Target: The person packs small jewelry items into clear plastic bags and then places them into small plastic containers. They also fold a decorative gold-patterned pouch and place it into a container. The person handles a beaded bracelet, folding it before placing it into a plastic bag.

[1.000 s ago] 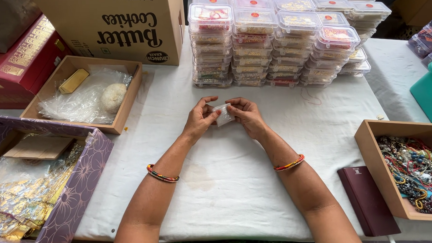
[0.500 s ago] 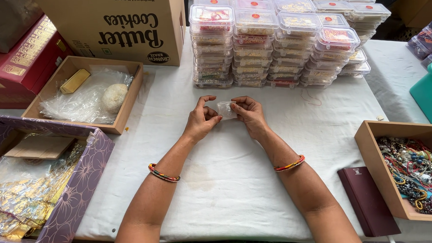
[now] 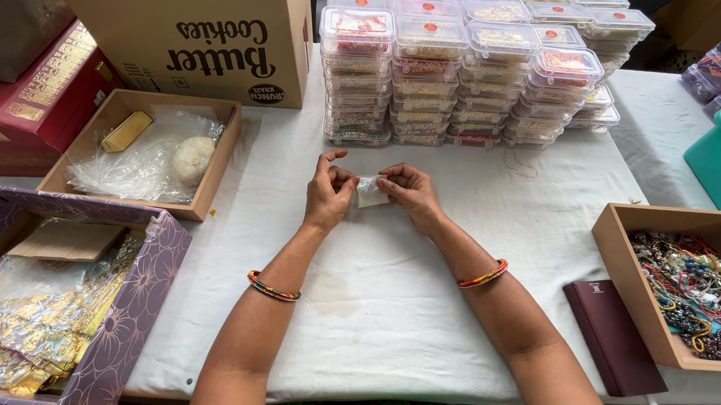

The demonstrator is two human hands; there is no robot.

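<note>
Both forearms are reaching forward over the white tablecloth (image 3: 380, 306), converging toward the middle of the table. The left hand (image 3: 327, 197) and the right hand (image 3: 412, 194) are pinching a small clear plastic pouch (image 3: 371, 191) between them, just above the cloth. The left thumb and bent fingers are closing on the pouch's left edge while the left index finger is pointing upward, free. The right thumb and fingertips are gripping its right edge, knuckles curled. Each wrist is wearing a multicoloured bangle (image 3: 272, 288). Stacks of clear lidded containers (image 3: 468, 71) are standing beyond the hands. A wooden box of beaded jewellery (image 3: 687, 283) is sitting at the right.
</note>
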